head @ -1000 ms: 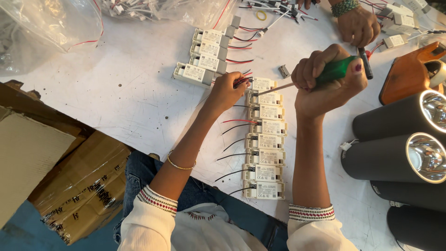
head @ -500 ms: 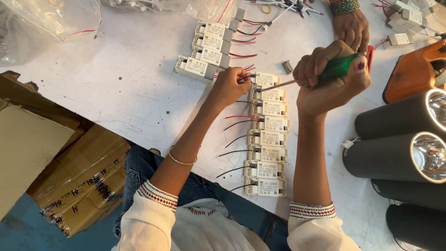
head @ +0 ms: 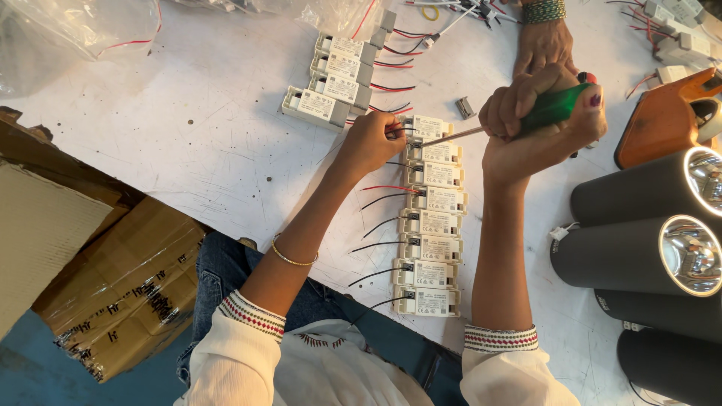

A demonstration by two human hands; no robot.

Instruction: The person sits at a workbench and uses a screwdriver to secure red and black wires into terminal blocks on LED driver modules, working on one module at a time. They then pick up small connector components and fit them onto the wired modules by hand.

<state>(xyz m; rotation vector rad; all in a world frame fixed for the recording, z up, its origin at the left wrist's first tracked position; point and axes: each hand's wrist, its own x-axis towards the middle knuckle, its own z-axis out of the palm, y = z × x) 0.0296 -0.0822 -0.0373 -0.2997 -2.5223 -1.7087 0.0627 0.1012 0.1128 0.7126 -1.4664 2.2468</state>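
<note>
Right hand (head: 538, 124) fisted around green-handled screwdriver (head: 519, 120), shaft near level, tip toward topmost driver box (head: 429, 128), left hand (head: 372, 143) pinching its wires, table (head: 188, 150) mid-surface.

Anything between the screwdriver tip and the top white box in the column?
Nothing visible. The right hand holds the green screwdriver, its shaft running bare to the top white box. The left hand pinches the wires beside the tip, not across it.

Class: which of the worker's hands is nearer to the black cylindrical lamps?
The right hand: it grips the green screwdriver just left of the black lamps. The left hand sits farther left, at the white modules.
</note>
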